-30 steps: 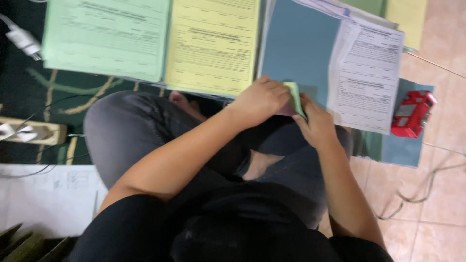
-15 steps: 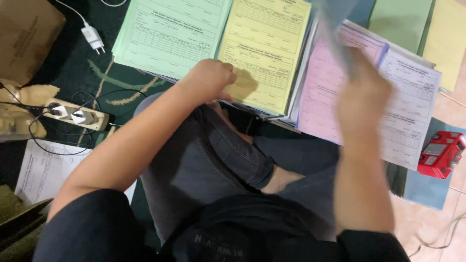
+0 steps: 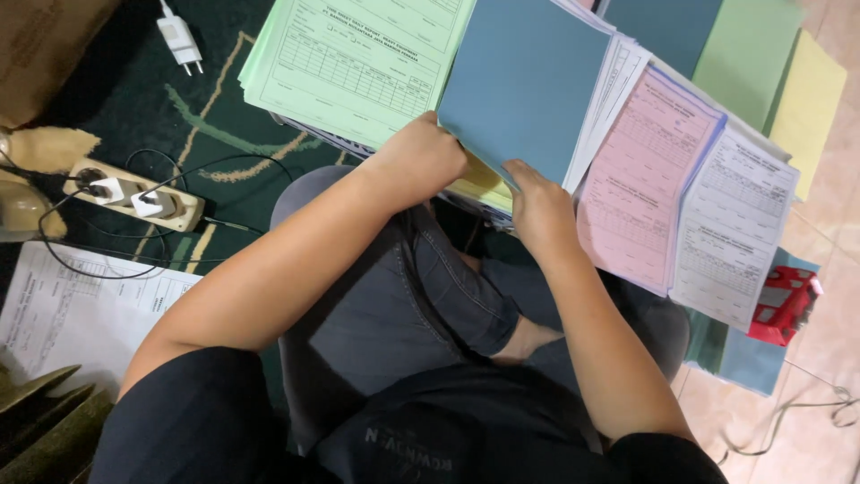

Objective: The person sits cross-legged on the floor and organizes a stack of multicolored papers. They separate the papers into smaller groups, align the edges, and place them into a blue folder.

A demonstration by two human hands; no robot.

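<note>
- Head view: both hands grip the near edge of a plain blue-grey sheet of card (image 3: 524, 85). The left hand (image 3: 421, 157) is closed over the sheet's lower-left corner, fingers curled under and out of sight. The right hand (image 3: 537, 211) pinches the lower-right corner, thumb on top.
- Blue-grey sheet: it lies straight ahead of the hands, its long axis running away from the person and leaning slightly rightwards. Neither hand is nearer; each touches its own corner.
- Under that sheet's near edge, between the two hands, a yellow paper (image 3: 484, 179) peeks out.
- Left of the blue-grey sheet lies a pale green printed form (image 3: 358, 63); right of it sit a pink printed form (image 3: 640, 175) and a white printed form (image 3: 730, 237).
- Well to the sheet's left, on the dark green rug (image 3: 206, 116), rests a cream power strip (image 3: 143, 197).
- Well to the sheet's lower right sits a red stapler-like object (image 3: 784, 305).
</note>
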